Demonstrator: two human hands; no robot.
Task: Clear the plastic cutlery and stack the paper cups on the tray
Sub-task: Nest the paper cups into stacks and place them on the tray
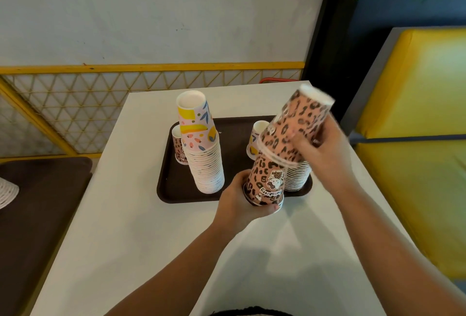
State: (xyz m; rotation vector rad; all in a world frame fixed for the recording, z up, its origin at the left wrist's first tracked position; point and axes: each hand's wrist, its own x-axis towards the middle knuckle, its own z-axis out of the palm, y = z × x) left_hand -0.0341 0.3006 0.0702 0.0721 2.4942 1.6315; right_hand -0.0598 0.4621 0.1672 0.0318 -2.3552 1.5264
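Observation:
A dark brown tray [176, 189] lies on the white table. On its left stands a tall stack of upside-down paper cups [201, 149], topped by a yellow-and-pink patterned one. My left hand [239, 204] grips an upside-down leopard-print cup [267, 184] at the tray's front edge. My right hand [322, 149] holds a second leopard-print cup [292, 129], tilted, its rim over the base of the first. Behind them a stack of white cup rims [298, 177] shows on the tray's right. No cutlery is in view.
A small leopard cup [178, 147] stands behind the tall stack, and a yellow-patterned cup [254, 139] stands mid-tray. The white table [131, 227] meets a yellow lattice wall panel [100, 89] at the back. A yellow bench [416, 139] is right, a dark seat [37, 215] left.

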